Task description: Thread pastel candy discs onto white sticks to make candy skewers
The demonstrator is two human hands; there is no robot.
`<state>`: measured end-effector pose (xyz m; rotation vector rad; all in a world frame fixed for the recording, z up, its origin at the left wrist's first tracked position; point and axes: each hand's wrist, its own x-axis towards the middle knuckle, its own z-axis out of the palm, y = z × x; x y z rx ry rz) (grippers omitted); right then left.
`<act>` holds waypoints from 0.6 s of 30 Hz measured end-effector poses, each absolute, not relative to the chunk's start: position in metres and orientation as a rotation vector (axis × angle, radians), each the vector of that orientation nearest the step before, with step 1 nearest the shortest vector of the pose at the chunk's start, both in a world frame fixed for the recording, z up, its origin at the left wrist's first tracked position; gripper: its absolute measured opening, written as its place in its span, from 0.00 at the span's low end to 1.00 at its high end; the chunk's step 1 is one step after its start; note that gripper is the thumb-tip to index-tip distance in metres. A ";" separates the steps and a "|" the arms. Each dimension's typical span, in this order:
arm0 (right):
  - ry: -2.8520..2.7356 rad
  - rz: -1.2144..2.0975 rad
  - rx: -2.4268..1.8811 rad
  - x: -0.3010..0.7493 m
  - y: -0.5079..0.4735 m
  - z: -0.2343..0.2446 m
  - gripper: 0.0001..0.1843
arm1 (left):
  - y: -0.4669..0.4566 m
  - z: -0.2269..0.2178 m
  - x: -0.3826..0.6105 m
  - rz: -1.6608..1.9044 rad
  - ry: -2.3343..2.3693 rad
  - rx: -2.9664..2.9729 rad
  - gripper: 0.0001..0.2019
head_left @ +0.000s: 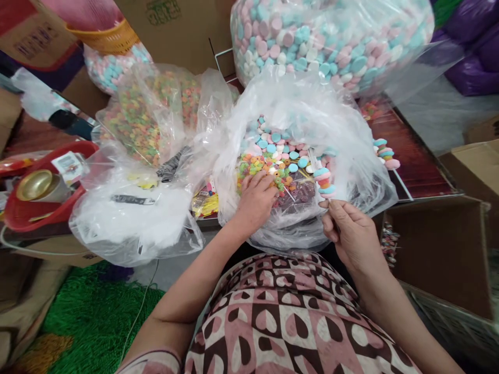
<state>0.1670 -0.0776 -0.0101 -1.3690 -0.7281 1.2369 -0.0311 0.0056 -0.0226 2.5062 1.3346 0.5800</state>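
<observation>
My right hand (349, 228) pinches the stick of a candy skewer (324, 182), held upright with pink, blue and white marshmallows and orange pieces threaded on it. My left hand (257, 201) rests on a pile of colourful gummy rings (251, 165), its fingers bent and a little apart. The fingertips are partly hidden among the rings. Behind the rings lie loose marshmallows (276, 138) in pink, blue and white. All of these candies sit inside a spread-open clear plastic bag (358, 171) in front of me. A few thin sticks (289, 194) lie near my left fingers.
Another finished skewer (385, 154) lies at the table's right edge, above an open cardboard box (436, 249). A huge marshmallow bag (331, 47) stands behind. To the left are a bag of gummy rings (152, 114), a bag of white sticks (136, 218) and a red basket (42, 221).
</observation>
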 end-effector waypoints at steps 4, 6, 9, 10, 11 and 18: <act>-0.788 1.248 -1.396 0.165 -0.078 -0.010 0.18 | 0.008 -0.020 -0.031 0.917 1.258 2.148 0.05; -0.827 1.274 -1.406 0.163 -0.080 -0.010 0.18 | 0.010 -0.016 -0.029 1.106 1.199 1.776 0.03; -0.923 1.335 -1.416 0.160 -0.084 -0.013 0.18 | 0.013 -0.012 -0.023 1.255 1.062 1.201 0.09; -0.964 1.356 -1.415 0.159 -0.086 -0.014 0.19 | 0.013 -0.011 -0.021 1.275 1.018 1.068 0.10; -1.004 1.371 -1.415 0.158 -0.087 -0.015 0.19 | 0.012 -0.010 -0.020 1.283 0.981 0.973 0.11; -1.138 1.333 -1.467 0.155 -0.088 -0.016 0.18 | 0.008 -0.010 -0.015 1.284 0.885 0.735 0.15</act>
